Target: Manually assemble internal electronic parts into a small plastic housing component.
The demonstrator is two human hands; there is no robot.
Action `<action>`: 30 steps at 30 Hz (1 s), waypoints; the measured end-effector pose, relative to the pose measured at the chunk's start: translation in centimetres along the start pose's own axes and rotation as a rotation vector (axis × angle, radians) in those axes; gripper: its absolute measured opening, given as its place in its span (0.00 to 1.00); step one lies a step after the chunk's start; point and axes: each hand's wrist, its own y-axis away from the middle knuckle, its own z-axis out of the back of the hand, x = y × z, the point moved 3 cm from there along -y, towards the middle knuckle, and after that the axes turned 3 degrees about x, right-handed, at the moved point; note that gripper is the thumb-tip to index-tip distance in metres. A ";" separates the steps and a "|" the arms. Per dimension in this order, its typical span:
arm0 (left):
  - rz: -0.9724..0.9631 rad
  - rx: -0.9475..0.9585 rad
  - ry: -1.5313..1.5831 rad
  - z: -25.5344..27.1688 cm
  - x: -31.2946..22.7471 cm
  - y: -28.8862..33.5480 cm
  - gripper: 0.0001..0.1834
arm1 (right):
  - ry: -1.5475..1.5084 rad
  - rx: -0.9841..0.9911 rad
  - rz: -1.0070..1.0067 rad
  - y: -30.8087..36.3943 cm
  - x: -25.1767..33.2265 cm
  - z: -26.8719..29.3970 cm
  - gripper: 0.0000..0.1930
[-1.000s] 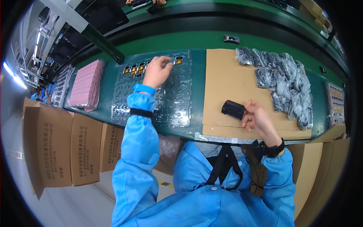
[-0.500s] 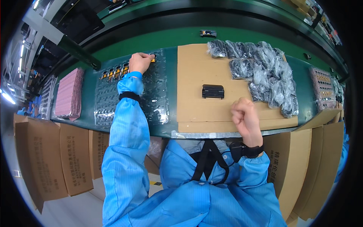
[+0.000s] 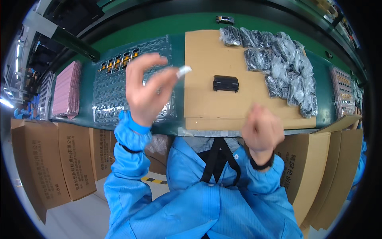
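Far out past your left hand, closest to your side of the bench, printed cardboard boxes (image 3: 75, 167) stand in a row, and above them a pink-wrapped stack (image 3: 66, 89) lies on the green workbench (image 3: 180, 99). Nearer, behind and to the left of your left hand, is a clear plastic pocket tray (image 3: 115, 91), with small orange-and-black components (image 3: 117, 63) lined up in its far rows. Your left hand (image 3: 145, 93) is raised in front of that tray, blurred, its fingertips pinched on a small white piece (image 3: 184, 71) that points toward your right. Between your two hands, a brown cardboard sheet (image 3: 203, 103) begins; the black plastic housing (image 3: 226, 84) lies on it, ahead and to the left of your right hand and touched by neither. Your right hand (image 3: 263, 129) is well apart from the left, over the sheet's near edge, its fingers curled; it is too blurred to tell whether they close on anything. Ahead and to the right of it, black parts in clear plastic bags (image 3: 292, 67) lie bunched together. Farthest right of that hand is another pocket tray of small parts (image 3: 341, 93).
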 end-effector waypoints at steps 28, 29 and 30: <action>0.662 0.139 0.825 -0.4 -7.6 4.9 0.10 | -1.587 0.102 -0.618 0.3 3.4 -4.2 0.07; 0.684 0.135 0.846 -0.6 -7.7 5.0 0.09 | -1.588 0.107 -0.620 0.2 3.6 -4.3 0.07; 0.687 0.133 0.844 -0.7 -7.8 5.1 0.09 | -1.581 0.089 -0.641 0.2 3.8 -4.4 0.07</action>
